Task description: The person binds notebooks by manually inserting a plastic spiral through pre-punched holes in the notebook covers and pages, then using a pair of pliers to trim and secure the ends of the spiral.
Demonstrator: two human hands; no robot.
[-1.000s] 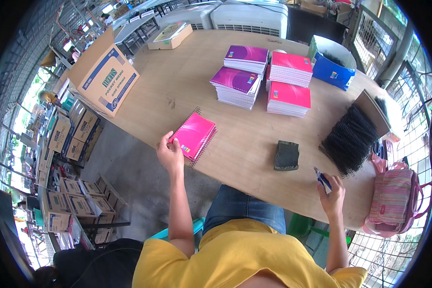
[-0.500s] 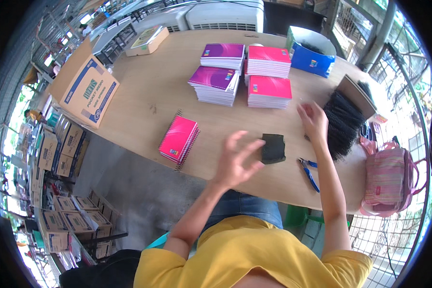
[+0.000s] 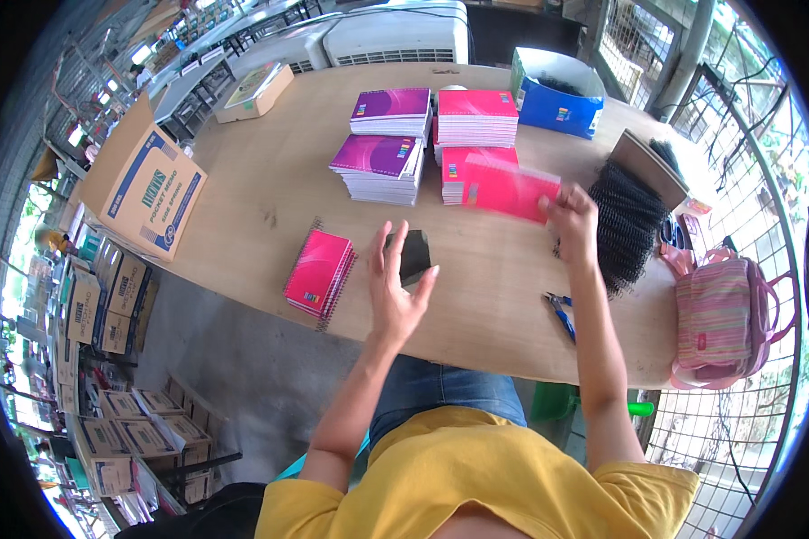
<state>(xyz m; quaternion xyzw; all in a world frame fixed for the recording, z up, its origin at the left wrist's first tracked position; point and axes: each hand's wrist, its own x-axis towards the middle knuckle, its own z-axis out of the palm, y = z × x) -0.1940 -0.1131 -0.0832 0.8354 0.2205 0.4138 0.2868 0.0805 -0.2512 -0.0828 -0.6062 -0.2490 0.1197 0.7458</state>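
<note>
Pink booklet (image 3: 505,187), pinched by right hand (image 3: 571,220).
Extends left of grip; left hand (image 3: 398,295) spread, empty, near dark block (image 3: 415,254).

The table (image 3: 243,171) has a smooth, wood-look top with a faint sheen. Toward its far edge, the purple notebooks (image 3: 391,103) and pink notebooks (image 3: 476,104) have glossy covers over white paper leaves. The pink booklet (image 3: 508,190) in the person's right hand (image 3: 573,218) looks smooth, its finer finish lost in blur. By the near edge, the spiral notebook (image 3: 319,272) has a shiny cover, and the cutters (image 3: 563,321) show metal jaws and smooth, plastic-looking blue handles. The dark block (image 3: 415,256) is matt. The carton (image 3: 153,199) at the left edge is dull brown cardboard; toward the right edge, black coils (image 3: 627,235) form a rough mass beside a striped cloth bag (image 3: 715,310).
</note>
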